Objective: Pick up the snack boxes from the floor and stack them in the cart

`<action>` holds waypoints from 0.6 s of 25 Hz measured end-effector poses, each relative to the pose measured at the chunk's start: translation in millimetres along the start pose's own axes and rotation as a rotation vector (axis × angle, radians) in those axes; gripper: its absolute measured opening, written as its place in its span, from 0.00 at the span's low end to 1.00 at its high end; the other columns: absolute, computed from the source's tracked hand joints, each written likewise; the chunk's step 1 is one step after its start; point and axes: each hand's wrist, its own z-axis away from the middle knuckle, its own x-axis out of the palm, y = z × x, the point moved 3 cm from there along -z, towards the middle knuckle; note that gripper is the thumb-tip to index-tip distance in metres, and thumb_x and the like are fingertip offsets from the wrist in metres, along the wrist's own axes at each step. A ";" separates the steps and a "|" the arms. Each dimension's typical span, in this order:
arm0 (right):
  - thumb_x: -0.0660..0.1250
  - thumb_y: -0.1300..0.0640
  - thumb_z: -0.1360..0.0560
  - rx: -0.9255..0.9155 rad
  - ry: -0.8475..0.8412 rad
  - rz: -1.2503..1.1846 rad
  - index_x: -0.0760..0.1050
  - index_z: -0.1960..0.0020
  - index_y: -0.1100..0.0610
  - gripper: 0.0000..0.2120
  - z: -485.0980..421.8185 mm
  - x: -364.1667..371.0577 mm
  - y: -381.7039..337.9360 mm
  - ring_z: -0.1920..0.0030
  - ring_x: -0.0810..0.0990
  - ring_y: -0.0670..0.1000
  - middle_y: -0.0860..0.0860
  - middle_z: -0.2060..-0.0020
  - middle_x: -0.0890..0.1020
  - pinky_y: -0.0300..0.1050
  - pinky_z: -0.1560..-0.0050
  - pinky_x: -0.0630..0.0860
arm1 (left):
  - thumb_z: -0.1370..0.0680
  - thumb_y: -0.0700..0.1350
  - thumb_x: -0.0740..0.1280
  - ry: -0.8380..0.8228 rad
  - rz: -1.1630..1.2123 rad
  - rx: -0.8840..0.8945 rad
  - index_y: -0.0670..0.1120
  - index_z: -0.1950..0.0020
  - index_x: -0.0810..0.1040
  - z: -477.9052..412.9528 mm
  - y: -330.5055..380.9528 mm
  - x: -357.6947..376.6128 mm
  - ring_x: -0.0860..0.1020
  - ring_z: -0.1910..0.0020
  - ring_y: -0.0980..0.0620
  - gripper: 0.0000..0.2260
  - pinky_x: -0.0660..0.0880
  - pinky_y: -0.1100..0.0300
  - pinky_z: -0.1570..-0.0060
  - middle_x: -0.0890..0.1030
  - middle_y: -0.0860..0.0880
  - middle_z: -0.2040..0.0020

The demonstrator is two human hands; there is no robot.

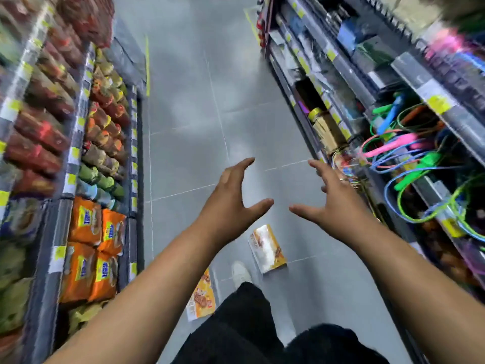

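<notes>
Snack box 1: white-and-orange snack box point(267, 249), flat on the grey tiled floor point(199, 101), just ahead of my white shoe point(241, 271).
Snack box 2: orange snack box point(201, 298), on the floor left of the shoe, partly hidden by my left forearm.
Left hand point(231, 203): in the air, fingers spread wide, holding nothing.
Right hand point(333, 203): likewise spread and empty, palm facing the left; ring point(342, 179) on one finger.
Left shelf: orange packets point(94, 248), blurred.
Right shelf: coloured looped cords point(409, 153).
</notes>
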 end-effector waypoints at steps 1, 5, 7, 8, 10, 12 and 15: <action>0.77 0.45 0.34 0.065 0.000 -0.018 0.57 0.26 0.40 0.43 -19.5 18.2 7.9 0.34 0.71 0.51 0.50 0.29 0.65 0.47 0.40 0.70 | 0.28 0.56 0.72 -0.049 -0.031 0.010 0.58 0.25 0.56 -22.8 -18.2 4.9 0.67 0.30 0.54 0.37 0.68 0.55 0.33 0.63 0.53 0.27; 0.77 0.45 0.34 0.261 -0.024 -0.087 0.56 0.25 0.43 0.45 -85.4 101.8 59.2 0.36 0.72 0.53 0.53 0.30 0.66 0.47 0.41 0.69 | 0.28 0.55 0.73 -0.180 -0.109 -0.006 0.56 0.24 0.56 -103.4 -101.1 43.8 0.68 0.31 0.53 0.37 0.67 0.58 0.35 0.64 0.52 0.26; 0.77 0.44 0.35 0.399 -0.018 -0.100 0.52 0.24 0.44 0.48 -116.1 146.9 103.6 0.34 0.70 0.55 0.55 0.30 0.65 0.48 0.41 0.68 | 0.28 0.54 0.73 -0.253 -0.158 -0.027 0.53 0.24 0.57 -140.0 -152.8 83.6 0.67 0.30 0.51 0.37 0.65 0.57 0.34 0.65 0.49 0.27; 0.77 0.43 0.35 0.480 -0.011 -0.103 0.51 0.23 0.45 0.49 -127.3 170.4 129.9 0.33 0.69 0.56 0.57 0.31 0.65 0.49 0.40 0.68 | 0.28 0.53 0.73 -0.298 -0.189 -0.034 0.51 0.24 0.58 -152.0 -181.5 108.3 0.67 0.30 0.49 0.37 0.64 0.57 0.33 0.66 0.48 0.28; 0.77 0.43 0.35 0.615 -0.020 -0.094 0.50 0.23 0.46 0.50 -140.0 214.6 180.0 0.33 0.70 0.57 0.58 0.31 0.65 0.49 0.39 0.68 | 0.28 0.53 0.73 -0.367 -0.223 -0.074 0.49 0.23 0.58 -160.5 -238.2 155.9 0.66 0.30 0.46 0.37 0.64 0.54 0.33 0.65 0.46 0.28; 0.77 0.43 0.34 0.748 -0.054 -0.097 0.51 0.23 0.46 0.49 -144.2 258.7 234.1 0.34 0.71 0.58 0.59 0.31 0.65 0.49 0.40 0.68 | 0.28 0.53 0.73 -0.425 -0.225 -0.157 0.50 0.23 0.57 -162.8 -294.7 206.6 0.65 0.29 0.45 0.38 0.64 0.52 0.32 0.64 0.45 0.27; 0.77 0.43 0.35 0.885 -0.114 -0.119 0.52 0.24 0.45 0.48 -143.5 336.4 316.1 0.35 0.72 0.59 0.59 0.31 0.65 0.48 0.39 0.68 | 0.28 0.54 0.73 -0.505 -0.239 -0.267 0.51 0.22 0.53 -164.8 -378.0 283.5 0.64 0.28 0.44 0.41 0.64 0.52 0.32 0.62 0.45 0.26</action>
